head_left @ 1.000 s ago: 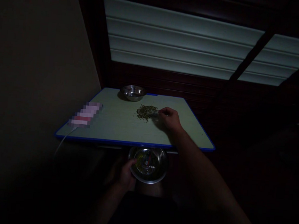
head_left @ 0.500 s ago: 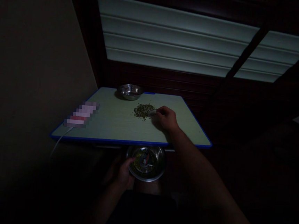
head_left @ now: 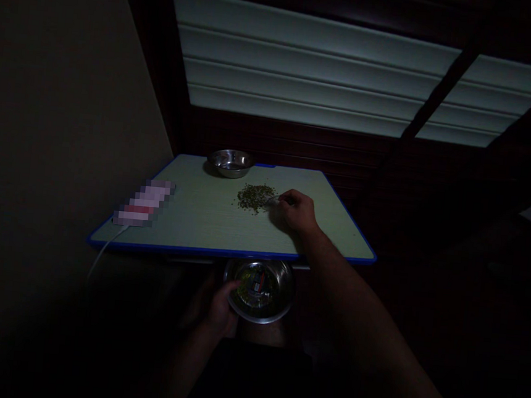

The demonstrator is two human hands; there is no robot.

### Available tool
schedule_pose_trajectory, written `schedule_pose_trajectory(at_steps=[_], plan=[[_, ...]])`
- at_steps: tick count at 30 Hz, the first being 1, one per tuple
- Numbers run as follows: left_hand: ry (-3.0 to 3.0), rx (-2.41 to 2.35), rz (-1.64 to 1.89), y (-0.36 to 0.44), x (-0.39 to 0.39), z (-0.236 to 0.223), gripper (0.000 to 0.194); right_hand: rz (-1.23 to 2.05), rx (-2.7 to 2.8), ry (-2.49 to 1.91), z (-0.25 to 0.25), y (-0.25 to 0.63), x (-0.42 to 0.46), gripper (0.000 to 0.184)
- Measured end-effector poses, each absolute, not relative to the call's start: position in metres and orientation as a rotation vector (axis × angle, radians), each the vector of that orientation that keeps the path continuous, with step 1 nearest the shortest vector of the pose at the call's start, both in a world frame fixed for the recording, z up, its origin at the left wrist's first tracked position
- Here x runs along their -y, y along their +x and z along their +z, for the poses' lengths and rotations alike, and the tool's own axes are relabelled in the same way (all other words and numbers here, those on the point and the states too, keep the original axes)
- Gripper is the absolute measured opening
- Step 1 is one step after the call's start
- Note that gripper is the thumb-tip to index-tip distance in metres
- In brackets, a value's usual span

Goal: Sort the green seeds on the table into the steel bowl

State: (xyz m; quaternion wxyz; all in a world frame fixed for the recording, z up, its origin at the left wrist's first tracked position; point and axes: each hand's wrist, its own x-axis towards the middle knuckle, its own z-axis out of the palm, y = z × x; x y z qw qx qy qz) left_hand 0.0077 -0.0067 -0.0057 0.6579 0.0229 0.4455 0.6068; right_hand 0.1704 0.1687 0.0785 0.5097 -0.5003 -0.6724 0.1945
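Nearest, the left hand (head_left: 222, 310) gripped the near metal bowl (head_left: 282, 284) by its left rim, thumb over the edge, its other fingers mostly hidden. Beyond, over the pale surface (head_left: 207, 225), the right hand (head_left: 299, 211) had its fingers pinching a small thin thing (head_left: 273, 199), too dim to identify, at the right edge of the grain pile (head_left: 254, 196). Since a second earlier, hand and pile had barely shifted. Behind, toward the left, stood the far metal bowl (head_left: 231, 166).
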Motion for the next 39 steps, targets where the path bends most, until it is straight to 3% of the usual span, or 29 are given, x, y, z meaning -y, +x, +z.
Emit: schedule_pose_trajectory(at_steps=[5,13,21,28,39], plan=[[0.071,-1.004,1.365,0.006,0.006,-0.011,0.025,0.467,1.646,-1.214,0.079,0.17,-0.167,0.012],[0.061,-0.977,1.352,0.006,0.007,-0.012,0.037,0.59,1.611,-1.176,0.078,0.169,-0.169,0.011],[0.064,-0.994,1.352,0.006,0.006,-0.014,0.023,0.566,1.63,-1.199,0.078,0.169,-0.168,0.013],[0.096,-0.984,1.392,0.007,0.008,-0.009,0.03,0.634,1.594,-1.186,0.078,0.169,-0.168,0.011],[0.02,-1.024,1.344,0.009,0.007,-0.003,0.018,0.691,1.678,-1.116,0.081,0.166,-0.161,0.013]])
